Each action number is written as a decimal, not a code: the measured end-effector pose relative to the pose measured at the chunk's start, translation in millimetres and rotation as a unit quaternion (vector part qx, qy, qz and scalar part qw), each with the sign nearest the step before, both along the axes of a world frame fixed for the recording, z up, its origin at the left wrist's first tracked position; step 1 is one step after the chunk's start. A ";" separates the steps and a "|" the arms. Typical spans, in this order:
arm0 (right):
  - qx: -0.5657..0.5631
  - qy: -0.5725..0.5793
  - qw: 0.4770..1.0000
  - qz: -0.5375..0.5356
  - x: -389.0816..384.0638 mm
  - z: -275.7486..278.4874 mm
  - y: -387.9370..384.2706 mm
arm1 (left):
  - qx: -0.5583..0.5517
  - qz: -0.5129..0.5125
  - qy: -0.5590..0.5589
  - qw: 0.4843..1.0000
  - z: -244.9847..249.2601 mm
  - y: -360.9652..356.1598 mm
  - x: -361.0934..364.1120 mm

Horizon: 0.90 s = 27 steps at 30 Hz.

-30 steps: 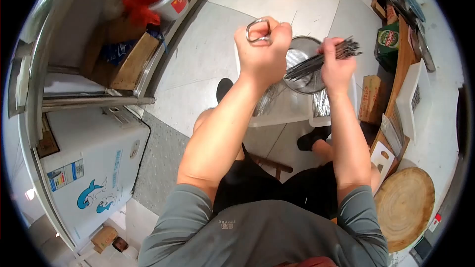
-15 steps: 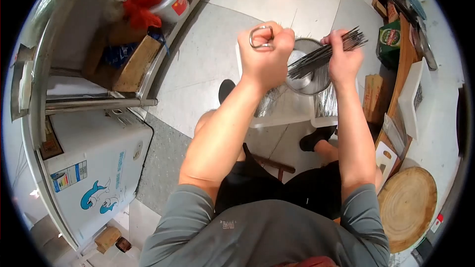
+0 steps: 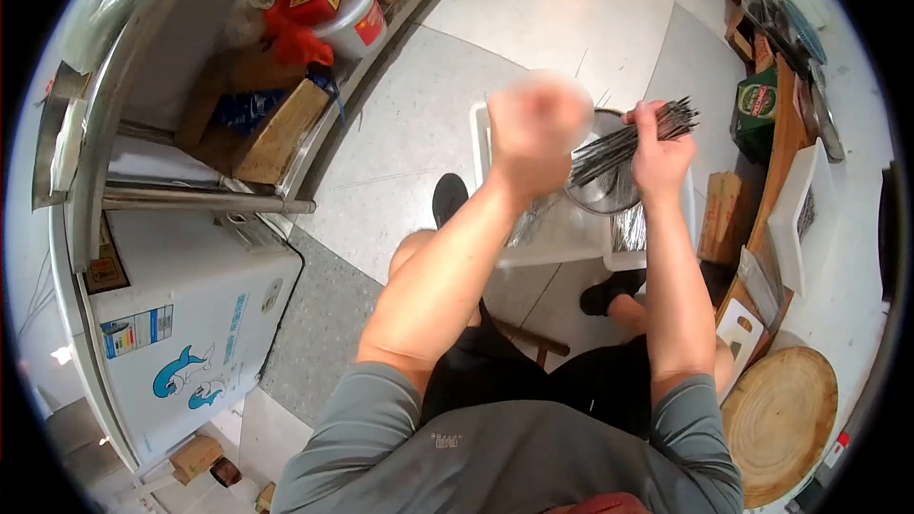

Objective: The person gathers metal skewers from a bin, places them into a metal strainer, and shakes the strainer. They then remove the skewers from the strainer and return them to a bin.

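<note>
In my right hand (image 3: 664, 157) is a bundle of thin dark skewers (image 3: 614, 150), gripped near one end and slanting down to the left. My left hand (image 3: 533, 138) is a fist with blurred fingers, closed on the handle of a round metal strainer (image 3: 609, 209). The skewers' lower ends lie over the strainer in this view. Underneath, a white tray (image 3: 557, 255) holds loose shiny skewers. More silvery skewers (image 3: 628, 228) lie in a white container on its right.
A white chest with dolphin pictures (image 3: 200, 343) stands at left, below shelving with an open cardboard box (image 3: 271, 138) and a white bucket (image 3: 357, 24). At right are a green box (image 3: 755, 109), a white cutting board (image 3: 736, 328) and a round wooden board (image 3: 781, 428).
The view has shifted, so the surroundings appear lower. Both hands keep their holds. The metal loop that stuck out of my left fist is now lost in blur.
</note>
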State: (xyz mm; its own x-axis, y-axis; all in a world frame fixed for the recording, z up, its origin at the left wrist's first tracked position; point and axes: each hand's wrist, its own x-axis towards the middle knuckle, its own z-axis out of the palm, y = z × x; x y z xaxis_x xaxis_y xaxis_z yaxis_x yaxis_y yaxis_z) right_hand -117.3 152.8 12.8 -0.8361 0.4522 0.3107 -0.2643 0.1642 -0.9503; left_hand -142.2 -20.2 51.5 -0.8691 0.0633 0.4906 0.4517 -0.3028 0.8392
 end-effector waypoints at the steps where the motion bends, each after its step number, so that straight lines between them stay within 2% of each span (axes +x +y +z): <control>1: 0.039 -0.025 0.999 -0.005 -2.0 1.2 0.7 | 0.025 -0.019 -0.029 0.999 -2.5 1.1 0.3; 5: 0.024 -0.012 1.000 0.003 -4.1 -10.1 2.7 | 0.059 -0.039 -0.150 0.986 12.7 -5.2 9.2; 6: -0.055 0.004 0.998 0.012 -4.8 -7.8 -5.1 | 0.072 -0.047 -0.133 0.987 10.7 -6.4 8.2; 9: -0.057 -0.036 0.997 -0.043 -9.5 -19.5 -4.6 | 0.056 -0.039 -0.084 0.994 7.7 -5.5 8.3; 10: -0.048 0.001 0.997 -0.054 -7.9 -16.2 -11.4 | 0.060 -0.030 -0.069 0.995 6.2 -5.0 6.7; 13: -0.041 0.034 0.998 -0.040 4.3 10.4 -31.4 | 0.060 -0.012 -0.121 0.991 8.0 -2.4 5.0; 15: 0.042 -0.046 0.998 -0.022 9.2 15.4 -32.0 | 0.071 -0.025 -0.139 0.987 5.6 -3.4 5.0; 17: 0.074 -0.044 0.996 0.000 5.2 -0.7 -23.9 | 0.076 -0.030 -0.165 0.983 6.5 -3.0 6.8; 18: 0.047 -0.021 0.999 0.003 1.3 -4.3 -23.7 | 0.071 -0.033 -0.140 0.987 7.0 -3.5 6.7; 21: 0.005 0.000 1.000 0.001 1.2 -11.2 -24.8 | 0.064 -0.029 -0.174 0.982 9.3 -6.4 9.1; 22: -0.003 0.004 1.000 -0.004 0.4 -10.8 -26.2 | 0.081 -0.033 -0.170 0.982 7.4 -7.2 8.3; 25: -0.037 -0.079 0.996 -0.024 0.7 -12.7 -27.1 | 0.052 -0.037 -0.148 0.987 3.3 -8.9 7.3; 26: -0.021 -0.068 0.997 -0.031 0.3 -16.1 -27.1 | 0.053 -0.047 -0.141 0.988 4.0 -10.1 6.5; 27: -0.007 -0.044 0.999 -0.030 3.2 -15.1 -27.5 | -0.009 0.028 -0.038 0.999 2.2 -9.9 3.5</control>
